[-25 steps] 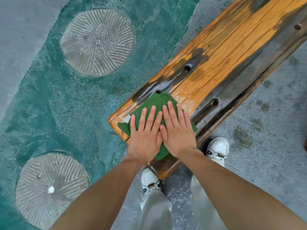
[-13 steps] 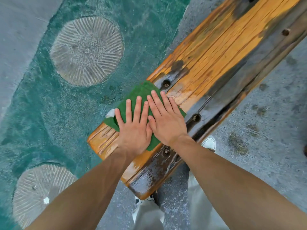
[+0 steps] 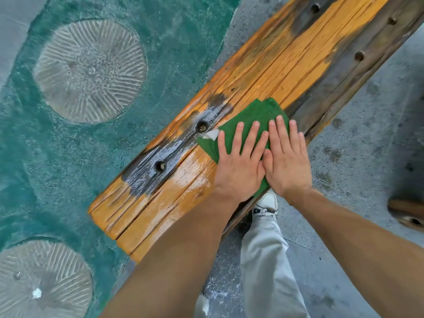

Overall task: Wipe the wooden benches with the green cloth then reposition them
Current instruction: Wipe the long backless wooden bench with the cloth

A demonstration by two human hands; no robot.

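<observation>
A long orange-brown wooden bench [image 3: 286, 58] runs diagonally from lower left to upper right, its worn top streaked with dark wet patches and bolt holes. A folded green cloth [image 3: 247, 118] with a white tag lies on its near edge. My left hand [image 3: 238, 161] and my right hand [image 3: 285, 157] press flat on the cloth side by side, fingers straight and pointing away from me. The bench surface behind the cloth, toward its near end, shines wet.
Green painted ground with two round ribbed stone discs [image 3: 89, 70] lies left of the bench. Grey concrete [image 3: 367, 138] lies to the right, where my legs and a white shoe [image 3: 266, 205] stand. The end of another wooden piece [image 3: 406, 212] shows at the right edge.
Both hands have pushed the cloth along the bench away from its near end toward the far side. The stretch behind it now glistens wet.
</observation>
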